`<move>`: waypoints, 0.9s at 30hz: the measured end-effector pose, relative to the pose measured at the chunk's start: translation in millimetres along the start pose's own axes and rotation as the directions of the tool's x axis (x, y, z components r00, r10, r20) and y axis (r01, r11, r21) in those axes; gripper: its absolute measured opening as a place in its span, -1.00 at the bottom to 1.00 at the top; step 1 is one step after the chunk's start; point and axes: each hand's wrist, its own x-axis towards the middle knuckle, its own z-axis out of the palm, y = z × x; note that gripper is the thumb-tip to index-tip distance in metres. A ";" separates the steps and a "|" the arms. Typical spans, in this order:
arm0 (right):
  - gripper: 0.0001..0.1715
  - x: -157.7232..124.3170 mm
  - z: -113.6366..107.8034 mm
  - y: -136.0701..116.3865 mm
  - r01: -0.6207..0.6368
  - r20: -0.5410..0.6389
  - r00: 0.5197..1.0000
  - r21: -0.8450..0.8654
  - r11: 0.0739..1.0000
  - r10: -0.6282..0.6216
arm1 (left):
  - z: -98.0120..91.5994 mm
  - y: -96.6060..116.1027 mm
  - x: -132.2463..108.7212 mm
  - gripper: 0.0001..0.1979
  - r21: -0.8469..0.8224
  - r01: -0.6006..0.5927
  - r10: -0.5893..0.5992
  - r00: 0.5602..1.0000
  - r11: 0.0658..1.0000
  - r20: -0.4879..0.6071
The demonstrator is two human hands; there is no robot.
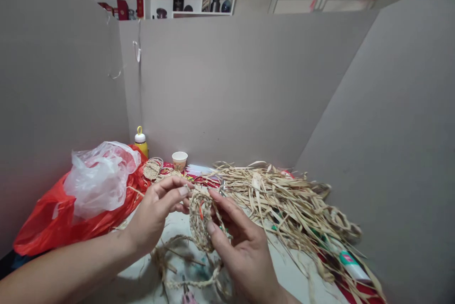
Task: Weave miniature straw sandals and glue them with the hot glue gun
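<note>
A coiled oval of braided straw (201, 228) is held up over the table, with a small orange bit showing at its middle. My right hand (245, 237) grips its right side between thumb and fingers. At the coil's upper left edge, my left hand (159, 204) has thumb and fingers pinched together; whether the coil or a strand sits in that pinch is hard to make out. From the coil a length of straw braid (199, 284) hangs in a loop to the table. Below it lies a pink-handled tool (188, 297), partly cut off by the frame's lower edge.
Dry straw leaves (270, 195) heap across the right side. A white and green bottle (353, 266) lies there. Left are a red plastic bag (46, 221), a clear bag (103, 181) and a yellow bottle (141, 143). A paper cup (179, 159) and woven piece (153, 168) stand behind.
</note>
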 end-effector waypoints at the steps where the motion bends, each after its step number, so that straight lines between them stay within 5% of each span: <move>1: -0.39 1.2 -1.3 -0.5 0.005 0.025 1.000 -0.004 1.000 -0.004 | -1.3 1.2 1.3 -0.87 -0.008 0.014 -0.014 1.000 1.000 0.012; 6: -0.38 2.4 -4.8 0.6 0.002 0.122 0.993 0.020 1.000 -0.004 | -4.8 1.1 3.9 -0.88 -0.068 0.113 -0.106 0.989 0.991 0.103; 11: -0.40 4.1 -4.0 -4.9 -0.139 0.095 0.987 0.111 0.984 0.129 | -5.5 -1.6 4.1 -0.88 -0.092 0.149 -0.137 0.983 0.985 0.121; 17: -0.68 11.1 -2.4 -13.1 -0.222 0.107 0.973 0.178 0.959 0.205 | -6.9 -3.7 5.4 -0.91 -0.097 0.138 -0.128 0.986 0.986 0.105; 27: -0.57 13.1 -4.3 -7.7 -0.213 0.089 0.976 0.174 0.961 0.200 | -7.3 0.3 8.5 -0.91 -0.060 0.183 -0.175 0.978 0.981 0.117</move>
